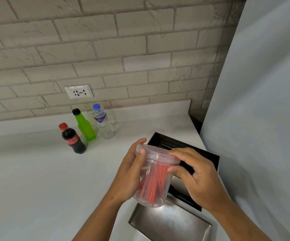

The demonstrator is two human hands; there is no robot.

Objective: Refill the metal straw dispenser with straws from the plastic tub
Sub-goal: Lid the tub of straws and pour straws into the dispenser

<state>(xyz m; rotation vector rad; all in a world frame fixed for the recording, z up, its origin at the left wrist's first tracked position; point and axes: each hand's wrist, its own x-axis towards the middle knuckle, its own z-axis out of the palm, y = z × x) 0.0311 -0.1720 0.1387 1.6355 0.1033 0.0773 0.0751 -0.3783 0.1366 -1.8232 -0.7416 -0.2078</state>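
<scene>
A clear plastic tub (153, 192) with a clear lid (155, 153) is held above the counter, tilted slightly. Several red straws (155, 181) stand inside it. My left hand (129, 176) wraps the tub's left side, thumb on the lid's rim. My right hand (195, 173) grips the lid's right edge with its fingertips. Behind and below the tub lies the metal straw dispenser (175, 218), a steel box with its top open and a dark interior (173, 142); no straws show inside it.
A cola bottle (73, 139), a green bottle (85, 126) and a water bottle (103, 122) stand on the white counter (36, 180) at the back left. A wall socket (79, 91) sits in the brick wall. A pale panel (262, 119) rises at the right.
</scene>
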